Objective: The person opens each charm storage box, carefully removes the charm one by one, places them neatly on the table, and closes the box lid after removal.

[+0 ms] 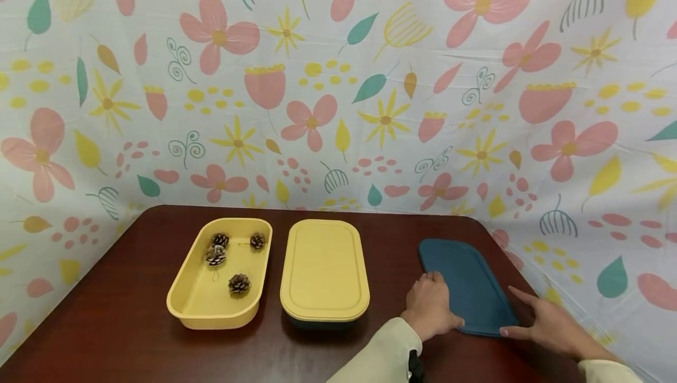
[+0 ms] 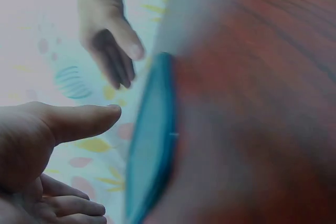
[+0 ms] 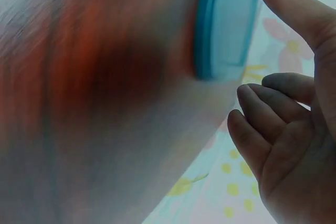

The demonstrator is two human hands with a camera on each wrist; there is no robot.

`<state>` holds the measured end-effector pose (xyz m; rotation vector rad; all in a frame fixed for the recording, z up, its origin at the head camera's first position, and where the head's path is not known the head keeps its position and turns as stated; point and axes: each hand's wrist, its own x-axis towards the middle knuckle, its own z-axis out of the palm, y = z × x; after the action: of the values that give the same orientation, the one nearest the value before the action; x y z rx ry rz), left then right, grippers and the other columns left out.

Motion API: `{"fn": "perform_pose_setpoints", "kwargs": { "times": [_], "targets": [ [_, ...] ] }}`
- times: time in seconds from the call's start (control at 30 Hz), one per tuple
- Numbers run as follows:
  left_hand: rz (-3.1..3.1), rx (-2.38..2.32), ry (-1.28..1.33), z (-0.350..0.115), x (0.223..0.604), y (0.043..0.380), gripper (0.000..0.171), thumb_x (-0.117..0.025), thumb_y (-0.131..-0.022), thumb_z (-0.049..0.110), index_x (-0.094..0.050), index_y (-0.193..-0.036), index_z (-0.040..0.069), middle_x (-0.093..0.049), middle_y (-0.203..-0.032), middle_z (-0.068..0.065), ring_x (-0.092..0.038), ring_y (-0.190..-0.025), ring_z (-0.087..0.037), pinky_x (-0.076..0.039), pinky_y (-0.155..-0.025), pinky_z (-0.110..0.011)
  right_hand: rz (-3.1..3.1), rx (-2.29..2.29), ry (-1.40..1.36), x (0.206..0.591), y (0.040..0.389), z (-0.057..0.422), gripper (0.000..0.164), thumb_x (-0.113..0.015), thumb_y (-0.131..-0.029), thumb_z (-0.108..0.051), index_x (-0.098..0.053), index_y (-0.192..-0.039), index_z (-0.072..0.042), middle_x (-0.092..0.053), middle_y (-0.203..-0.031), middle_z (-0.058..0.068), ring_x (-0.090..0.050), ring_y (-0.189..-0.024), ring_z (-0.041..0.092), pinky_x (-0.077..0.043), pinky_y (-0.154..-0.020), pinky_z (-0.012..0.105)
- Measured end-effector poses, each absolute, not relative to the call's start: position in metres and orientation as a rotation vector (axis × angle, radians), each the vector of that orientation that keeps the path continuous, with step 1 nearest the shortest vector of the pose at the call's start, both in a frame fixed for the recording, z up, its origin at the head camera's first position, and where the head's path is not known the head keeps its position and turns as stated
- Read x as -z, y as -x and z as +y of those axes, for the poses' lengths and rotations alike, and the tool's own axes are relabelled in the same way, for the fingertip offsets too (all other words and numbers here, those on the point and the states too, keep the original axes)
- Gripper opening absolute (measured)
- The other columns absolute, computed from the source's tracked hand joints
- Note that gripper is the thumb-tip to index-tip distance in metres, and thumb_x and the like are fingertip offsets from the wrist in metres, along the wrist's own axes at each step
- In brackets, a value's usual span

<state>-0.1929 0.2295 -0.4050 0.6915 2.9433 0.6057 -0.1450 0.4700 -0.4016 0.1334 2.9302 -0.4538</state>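
Note:
A dark blue flat lid [image 1: 471, 283] with rounded corners lies on the right part of the table. My left hand [image 1: 429, 306] is at its near left edge, thumb spread from the fingers. On the other side, my right hand [image 1: 552, 325] has its thumb near the lid's near right corner and its fingers extended apart. Both wrist views show the lid [image 2: 149, 145] from a low angle, beside the left hand [image 2: 42, 161] and the right hand [image 3: 294, 108], thumbs and fingers parted. Whether either hand touches the lid, I cannot tell.
A yellow tray [image 1: 195, 295] holding several pine cones [image 1: 239, 283] stands on the left of the brown table [image 1: 121, 306]. Beside it is a dark container with a yellow lid [image 1: 325, 271] on top. A flower-patterned cloth [image 1: 328, 189] hangs behind and around the table.

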Motion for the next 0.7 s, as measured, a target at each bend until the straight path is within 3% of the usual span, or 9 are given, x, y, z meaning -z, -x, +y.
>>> {"fn": "perform_pose_setpoints", "kwargs": {
  "times": [0.1, 0.17, 0.37, 0.5, 0.7],
  "targets": [
    [2.971, -0.674, -0.744, 0.223, 0.393, 0.193, 0.095, -0.074, -0.065, 0.059, -0.037, -0.141, 0.014, -0.044, -0.140, 0.003, -0.051, -0.121, -0.013, -0.050, -0.090, -0.023, 2.937, 0.492, -0.140, 0.397, 0.147, 0.461, 0.105, -0.069, -0.070, -0.058, -0.025, -0.145, 0.001, -0.052, -0.055, 0.002, -0.043, -0.049, 0.009, -0.038, -0.047, 0.026],
    [2.979, -0.701, -0.752, 0.220, 0.386, 0.193, 0.096, -0.074, -0.066, 0.058, -0.035, -0.142, 0.014, -0.043, -0.142, 0.002, -0.050, -0.123, -0.014, -0.050, -0.092, -0.024, 2.948, 0.508, -0.117, 0.394, 0.147, 0.455, 0.104, -0.069, -0.071, -0.058, -0.024, -0.146, -0.001, -0.049, -0.054, 0.002, -0.036, -0.043, 0.009, -0.035, -0.045, 0.026],
    [3.006, -0.707, -0.737, 0.208, 0.374, 0.195, 0.096, -0.072, -0.068, 0.059, -0.033, -0.143, 0.013, -0.042, -0.143, 0.001, -0.050, -0.123, -0.014, -0.049, -0.093, -0.023, 3.016, 0.461, -0.027, 0.386, 0.153, 0.443, 0.101, -0.069, -0.071, -0.058, -0.027, -0.146, -0.005, -0.050, -0.059, 0.002, -0.043, -0.048, 0.009, -0.035, -0.049, 0.024],
    [3.013, -0.743, -0.699, 0.201, 0.367, 0.199, 0.095, -0.072, -0.068, 0.059, -0.033, -0.143, 0.015, -0.042, -0.143, 0.004, -0.050, -0.124, -0.014, -0.050, -0.094, -0.025, 3.055, 0.449, 0.000, 0.382, 0.158, 0.435, 0.101, -0.068, -0.069, -0.061, -0.028, -0.146, -0.009, -0.045, -0.052, -0.001, -0.033, -0.042, 0.007, -0.030, -0.043, 0.024],
    [2.941, -0.851, -0.724, 0.191, 0.358, 0.202, 0.093, -0.072, -0.069, 0.057, -0.032, -0.143, 0.018, -0.041, -0.144, 0.007, -0.050, -0.125, -0.014, -0.050, -0.095, -0.027, 3.101, 0.433, 0.054, 0.375, 0.161, 0.423, 0.101, -0.067, -0.070, -0.062, -0.026, -0.147, -0.011, -0.045, -0.054, -0.001, -0.035, -0.040, 0.009, -0.033, -0.049, 0.022]
  ]
}}
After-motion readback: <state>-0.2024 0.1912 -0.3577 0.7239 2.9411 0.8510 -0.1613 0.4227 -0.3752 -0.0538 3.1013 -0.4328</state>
